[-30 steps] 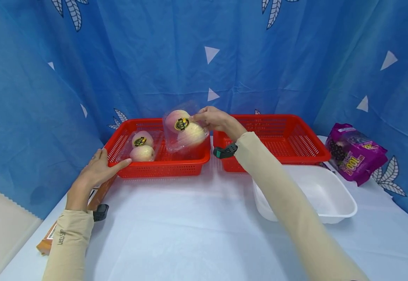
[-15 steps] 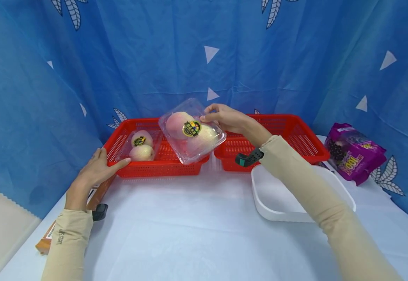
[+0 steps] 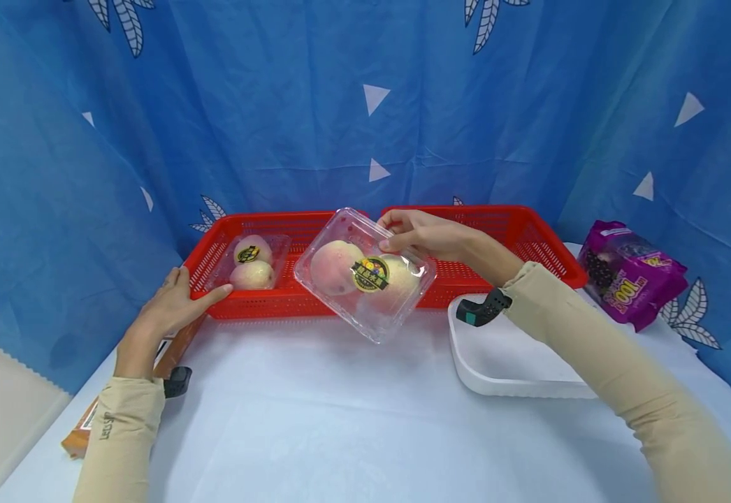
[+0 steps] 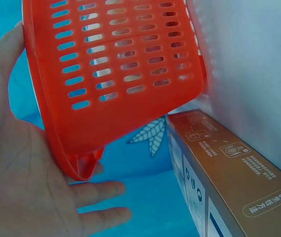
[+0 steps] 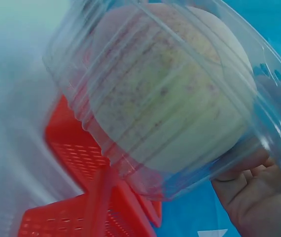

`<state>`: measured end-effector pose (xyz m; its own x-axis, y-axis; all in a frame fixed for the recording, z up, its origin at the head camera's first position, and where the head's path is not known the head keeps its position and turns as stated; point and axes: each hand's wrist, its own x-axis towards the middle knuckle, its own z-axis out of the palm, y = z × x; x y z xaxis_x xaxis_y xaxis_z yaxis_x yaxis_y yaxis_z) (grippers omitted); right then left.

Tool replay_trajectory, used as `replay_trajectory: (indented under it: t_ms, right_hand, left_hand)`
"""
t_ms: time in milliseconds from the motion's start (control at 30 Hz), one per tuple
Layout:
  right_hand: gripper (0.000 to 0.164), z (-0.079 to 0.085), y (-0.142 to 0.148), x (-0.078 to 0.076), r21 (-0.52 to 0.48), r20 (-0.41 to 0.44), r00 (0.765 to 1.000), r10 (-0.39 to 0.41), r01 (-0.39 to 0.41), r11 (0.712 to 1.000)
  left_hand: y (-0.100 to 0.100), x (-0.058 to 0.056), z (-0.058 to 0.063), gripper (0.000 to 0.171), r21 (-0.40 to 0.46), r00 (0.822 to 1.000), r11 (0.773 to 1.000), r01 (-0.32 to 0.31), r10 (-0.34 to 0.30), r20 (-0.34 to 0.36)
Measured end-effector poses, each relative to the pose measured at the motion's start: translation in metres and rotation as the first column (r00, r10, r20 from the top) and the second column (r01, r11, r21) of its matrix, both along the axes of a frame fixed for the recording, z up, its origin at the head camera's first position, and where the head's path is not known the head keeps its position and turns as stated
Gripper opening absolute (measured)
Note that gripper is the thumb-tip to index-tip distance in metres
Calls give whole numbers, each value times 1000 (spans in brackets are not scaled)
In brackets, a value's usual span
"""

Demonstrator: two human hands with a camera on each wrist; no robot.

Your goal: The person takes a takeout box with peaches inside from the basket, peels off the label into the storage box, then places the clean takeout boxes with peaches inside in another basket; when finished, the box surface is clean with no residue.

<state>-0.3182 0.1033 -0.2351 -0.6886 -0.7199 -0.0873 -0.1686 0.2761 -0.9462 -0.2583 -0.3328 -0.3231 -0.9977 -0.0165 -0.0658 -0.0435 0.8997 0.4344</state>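
A clear plastic box of peaches (image 3: 365,276), with a round black-and-yellow sticker, hangs tilted in front of the gap between two red baskets. My right hand (image 3: 425,234) grips its upper right edge, thumb on the lid. In the right wrist view a large pale peach (image 5: 170,89) shows through the box wall. My left hand (image 3: 170,304) rests on the near left corner of the left red basket (image 3: 284,304), thumb over the front rim, and the left wrist view shows straight fingers (image 4: 98,192) past the corner. Inside that basket lies a second box of peaches (image 3: 254,264).
Right of it stands another red basket (image 3: 529,241). A white plastic tub (image 3: 516,356) sits before this one, under my right forearm. A purple fruit bag (image 3: 632,276) lies far right. Beneath my left arm is a brown carton (image 4: 229,168).
My right hand has brought the box of peaches from above the left basket rightward and nearer, turning it so the lid faces me. My left hand has stayed on the basket corner.
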Motion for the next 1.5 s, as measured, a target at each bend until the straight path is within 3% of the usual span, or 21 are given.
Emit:
replay_trajectory:
  t_ms: [200, 433, 833, 1033, 1267, 1400, 1500]
  right_hand:
    - [40, -11, 6, 12, 63, -88, 985, 151, -146, 987]
    - [38, -29, 8, 21, 139, -90, 948, 304, -290, 947]
    - [36, -62, -1, 18, 259, 5, 921, 390, -378, 889]
    - [42, -63, -4, 15, 370, -84, 924, 373, -319, 873]
    - [43, -54, -6, 28, 493, -246, 912, 327, -173, 853]
    - [46, -57, -6, 33, 531, -269, 912, 310, -129, 838]
    - [49, -62, -6, 34, 545, -264, 918, 297, -112, 831]
  left_hand:
    - [-1, 0, -1, 116, -2, 1000, 1000, -1, 1, 4]
    - [-2, -1, 0, 116, -11, 1000, 1000, 7, -6, 10]
    - [-1, 1, 2, 116, 21, 1000, 1000, 12, -12, 24]
    - [0, 1, 5, 113, 13, 1000, 1000, 28, -28, 13]
    - [7, 4, 13, 105, -11, 999, 999, 53, -53, 9]
    - [23, 9, 22, 100, -44, 993, 994, 98, -101, -62]
    - [44, 15, 31, 94, -93, 975, 983, 160, -172, -138]
